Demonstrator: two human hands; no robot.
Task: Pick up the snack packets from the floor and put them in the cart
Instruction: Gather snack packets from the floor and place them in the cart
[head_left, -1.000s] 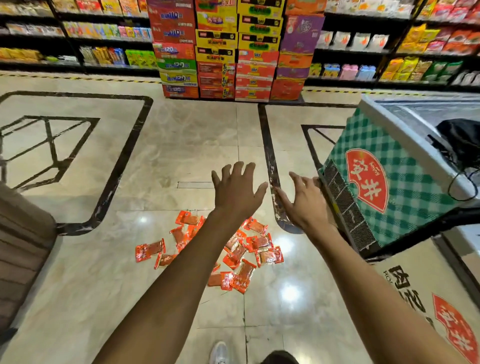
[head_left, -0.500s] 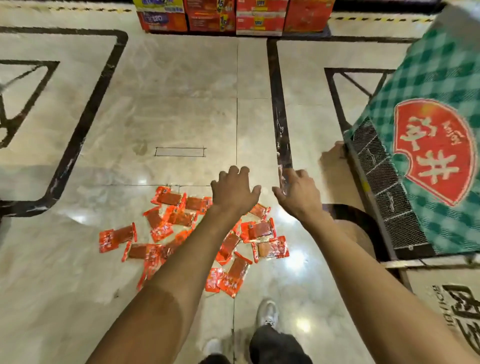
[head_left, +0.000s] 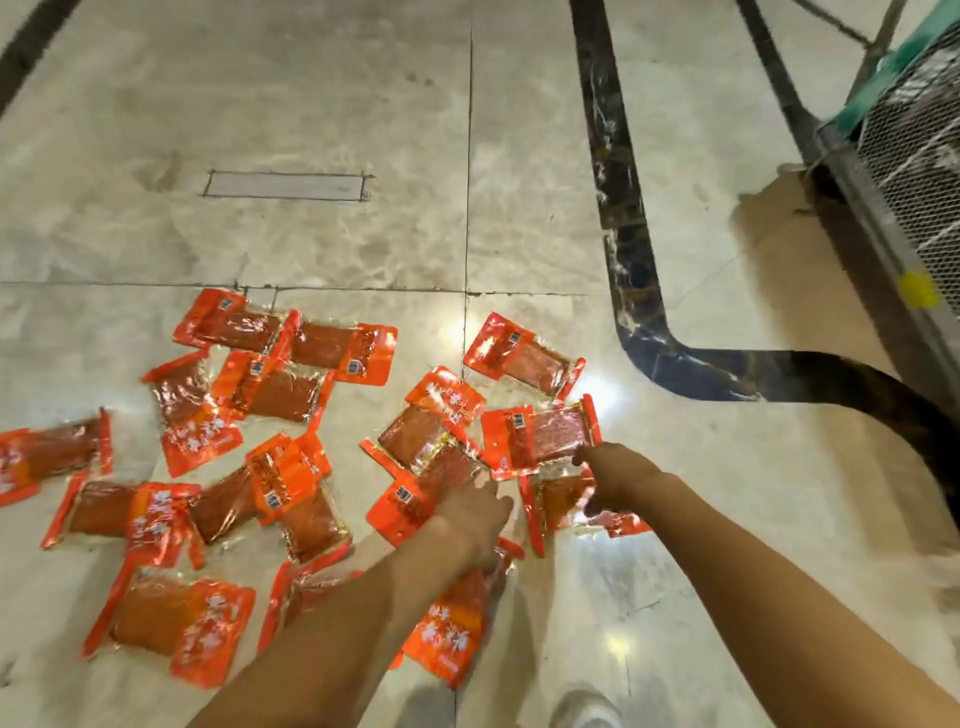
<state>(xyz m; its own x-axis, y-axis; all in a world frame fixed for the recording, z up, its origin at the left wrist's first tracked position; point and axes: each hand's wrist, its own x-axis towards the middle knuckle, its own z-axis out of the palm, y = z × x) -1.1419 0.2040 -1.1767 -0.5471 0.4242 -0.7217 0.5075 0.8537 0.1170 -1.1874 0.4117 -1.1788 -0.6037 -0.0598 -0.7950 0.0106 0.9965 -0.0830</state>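
A: Hands first. The left hand (head_left: 475, 512) is down on the pile, knuckles toward the camera, fingers bent over a packet; whether it has a real hold or only touches cannot be told, since the fingertips are hidden behind the hand.

B: And the right hand (head_left: 618, 475)?

A: Same trouble. It sits at the near right corner of one packet (head_left: 543, 436), fingers curled downward. Touching it, certainly. Gripping it, cannot tell.

B: How does that packet lie?

A: Flat on the floor (head_left: 311, 104), long axis running left to right, just far of the right hand. A second packet (head_left: 558, 501) lies under and beside the same hand, long axis running near to far.

B: Which hand is nearer the bulk?

A: The left. The snack packets (head_left: 275, 483) spread out left of both hands, several overlapping. The right hand sits at the right edge of the scatter, with only one packet (head_left: 522, 356) beyond it on the far side.

B: The cart?

A: Only a mesh-sided frame (head_left: 914, 150) shows at the far right, well apart from the pile. Likely the cart, not certain. If so, the right arm is on its side, and the carry would run right and far.

B: Progress?

A: By the look, nothing lifted yet. Early.
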